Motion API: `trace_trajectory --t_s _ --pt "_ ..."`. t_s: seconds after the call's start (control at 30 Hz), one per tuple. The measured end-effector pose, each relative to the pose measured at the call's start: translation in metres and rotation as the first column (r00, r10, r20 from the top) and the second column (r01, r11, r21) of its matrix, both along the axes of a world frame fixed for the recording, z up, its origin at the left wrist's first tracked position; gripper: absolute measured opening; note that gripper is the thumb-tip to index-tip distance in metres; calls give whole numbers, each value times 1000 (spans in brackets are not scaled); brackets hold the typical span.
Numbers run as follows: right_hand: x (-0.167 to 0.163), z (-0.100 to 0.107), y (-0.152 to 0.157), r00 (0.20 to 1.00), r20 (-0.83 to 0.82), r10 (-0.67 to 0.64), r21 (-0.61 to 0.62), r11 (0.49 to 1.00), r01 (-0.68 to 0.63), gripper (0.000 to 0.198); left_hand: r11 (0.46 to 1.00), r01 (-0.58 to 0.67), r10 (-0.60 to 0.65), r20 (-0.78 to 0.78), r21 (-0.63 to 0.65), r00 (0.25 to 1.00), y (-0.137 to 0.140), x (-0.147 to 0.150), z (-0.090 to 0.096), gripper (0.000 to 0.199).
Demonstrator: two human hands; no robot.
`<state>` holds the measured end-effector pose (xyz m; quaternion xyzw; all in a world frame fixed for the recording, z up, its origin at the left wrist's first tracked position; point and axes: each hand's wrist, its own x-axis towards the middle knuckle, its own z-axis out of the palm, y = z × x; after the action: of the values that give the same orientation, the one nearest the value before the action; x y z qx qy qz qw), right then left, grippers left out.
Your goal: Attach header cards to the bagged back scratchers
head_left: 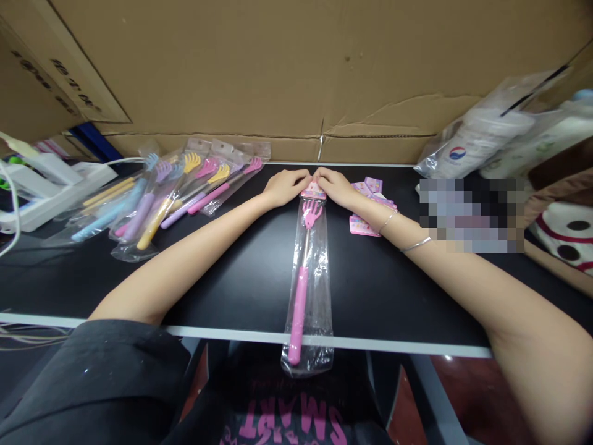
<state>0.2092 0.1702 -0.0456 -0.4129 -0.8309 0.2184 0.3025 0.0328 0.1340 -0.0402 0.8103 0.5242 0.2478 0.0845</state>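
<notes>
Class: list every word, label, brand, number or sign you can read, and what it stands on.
"SMART", upside down, on the black shirt; smaller lettering there is unclear.
Red, white and blue Pepsi-style logo on the white cup; lettering too small.
Characters on the left cardboard: too blurred.
Print on the card at the top of the middle bag and on the loose cards: too small.

A pink back scratcher with a clawed head and metallic shaft lies lengthwise inside a clear, wrinkled bag, its handle overhanging the near edge of the desk; a patterned pink card sits at the bag's far end.
</notes>
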Motion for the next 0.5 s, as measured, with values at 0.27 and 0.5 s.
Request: trace_trajectory --t_s 0.27,0.5 --pt "-1 1 -2 1000 13 -4 -12 1000 4 13 1000 5 -5 9 7 1000 1 0 -1 41" --pt "0 0 0 1000 20 -3 0 1000 3 16 1000 10 -10 8 4 1000 1 0 -1 41"
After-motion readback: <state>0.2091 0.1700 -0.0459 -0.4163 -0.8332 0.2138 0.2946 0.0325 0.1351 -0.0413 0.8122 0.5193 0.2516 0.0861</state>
